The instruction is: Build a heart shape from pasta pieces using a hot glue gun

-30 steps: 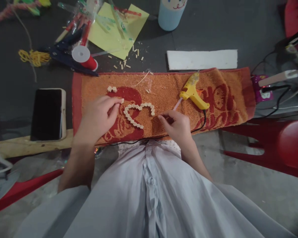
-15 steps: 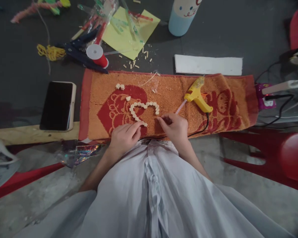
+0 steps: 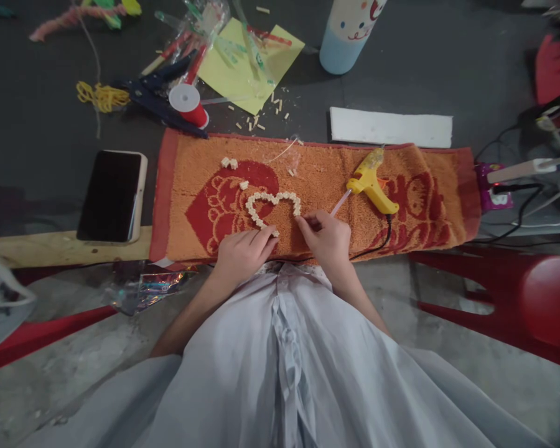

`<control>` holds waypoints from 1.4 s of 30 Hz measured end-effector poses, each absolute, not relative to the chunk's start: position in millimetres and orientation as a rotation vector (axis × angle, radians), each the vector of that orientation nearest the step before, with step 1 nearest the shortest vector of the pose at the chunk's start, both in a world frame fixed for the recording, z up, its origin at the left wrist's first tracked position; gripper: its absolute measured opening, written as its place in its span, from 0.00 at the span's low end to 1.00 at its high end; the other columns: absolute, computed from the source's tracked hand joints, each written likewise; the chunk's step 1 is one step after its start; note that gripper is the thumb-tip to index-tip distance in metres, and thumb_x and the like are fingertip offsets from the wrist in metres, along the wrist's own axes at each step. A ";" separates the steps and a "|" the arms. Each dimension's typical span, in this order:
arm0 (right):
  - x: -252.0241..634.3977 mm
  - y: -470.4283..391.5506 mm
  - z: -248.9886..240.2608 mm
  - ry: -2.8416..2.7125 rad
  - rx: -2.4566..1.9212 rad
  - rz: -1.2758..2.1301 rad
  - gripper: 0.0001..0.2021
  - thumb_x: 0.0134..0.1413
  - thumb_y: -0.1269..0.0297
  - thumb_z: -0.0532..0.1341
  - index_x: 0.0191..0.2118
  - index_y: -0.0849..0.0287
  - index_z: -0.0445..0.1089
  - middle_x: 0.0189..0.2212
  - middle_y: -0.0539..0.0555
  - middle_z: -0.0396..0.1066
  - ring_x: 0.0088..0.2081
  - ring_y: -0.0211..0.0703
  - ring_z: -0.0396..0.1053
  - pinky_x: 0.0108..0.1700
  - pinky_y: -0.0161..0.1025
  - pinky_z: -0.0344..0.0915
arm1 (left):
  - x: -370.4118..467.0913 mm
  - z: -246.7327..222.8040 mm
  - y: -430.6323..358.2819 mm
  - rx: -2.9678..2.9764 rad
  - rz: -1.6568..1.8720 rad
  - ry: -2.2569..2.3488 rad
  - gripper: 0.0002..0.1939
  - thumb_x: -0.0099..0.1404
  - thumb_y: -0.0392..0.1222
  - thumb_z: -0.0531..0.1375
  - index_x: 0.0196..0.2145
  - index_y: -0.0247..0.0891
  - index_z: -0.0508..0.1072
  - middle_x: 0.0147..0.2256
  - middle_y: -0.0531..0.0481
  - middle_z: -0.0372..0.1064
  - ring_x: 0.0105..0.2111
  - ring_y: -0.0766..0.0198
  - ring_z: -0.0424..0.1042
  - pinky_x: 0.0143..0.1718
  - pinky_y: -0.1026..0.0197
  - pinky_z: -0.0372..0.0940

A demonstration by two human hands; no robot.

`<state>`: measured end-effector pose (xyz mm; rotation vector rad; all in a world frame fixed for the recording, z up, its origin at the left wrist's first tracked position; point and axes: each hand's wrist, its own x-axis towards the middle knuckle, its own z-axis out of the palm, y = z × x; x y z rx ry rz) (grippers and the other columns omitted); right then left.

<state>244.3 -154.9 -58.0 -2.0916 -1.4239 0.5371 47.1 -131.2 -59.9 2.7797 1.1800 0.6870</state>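
An open heart outline made of small pale pieces lies on the orange and red towel, with a gap along its lower right side. My left hand is closed at the heart's lower tip, its thumb and fingertips holding that end. At the heart's right end, my right hand is closed in a pinch with its fingertips touching the last pieces; whatever lies between them is too small to make out. A yellow glue gun with a glue stick in its back rests right of my right hand.
Small pale clusters lie left of the heart. Around the towel are a phone, a thread spool, dark-handled pliers, yellow paper with loose bits, a white strip and a bottle. The gun's cord runs along the front.
My right fingertips have come up to touch the heart's right end. My left hand has shifted slightly right at the lower tip. The whole view has moved a little.
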 end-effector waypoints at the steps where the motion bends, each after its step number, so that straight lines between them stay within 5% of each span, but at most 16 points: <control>1: 244.1 -154.7 -58.0 -1.427 -2.093 0.535 0.12 0.56 0.53 0.63 0.30 0.57 0.74 0.26 0.52 0.78 0.28 0.43 0.75 0.31 0.36 0.62 | 47.5 -60.0 -131.1 2.774 0.673 1.188 0.10 0.71 0.45 0.57 0.44 0.38 0.74 0.33 0.53 0.80 0.30 0.65 0.78 0.31 0.61 0.63; 23: 246.7 -166.0 -48.5 -1.544 -1.970 0.431 0.16 0.61 0.53 0.56 0.32 0.58 0.74 0.24 0.53 0.75 0.25 0.40 0.71 0.29 0.34 0.59 | 34.9 -52.4 -126.8 2.406 0.710 1.390 0.12 0.70 0.39 0.54 0.45 0.37 0.76 0.32 0.51 0.79 0.29 0.67 0.77 0.34 0.66 0.65; 32: 245.2 -166.1 -47.4 -1.529 -1.993 0.507 0.14 0.60 0.56 0.57 0.44 0.57 0.73 0.24 0.49 0.75 0.24 0.38 0.71 0.30 0.34 0.63 | 20.9 -58.1 -119.6 2.255 0.628 1.580 0.15 0.69 0.41 0.51 0.45 0.39 0.76 0.38 0.48 0.80 0.33 0.65 0.78 0.36 0.65 0.67; 42: 241.4 -162.4 -49.5 -1.496 -2.021 0.526 0.11 0.59 0.57 0.59 0.41 0.55 0.73 0.27 0.50 0.77 0.28 0.41 0.74 0.33 0.35 0.65 | 21.8 -59.3 -119.3 2.214 0.632 1.583 0.15 0.69 0.42 0.52 0.45 0.39 0.77 0.34 0.50 0.80 0.30 0.66 0.76 0.34 0.66 0.65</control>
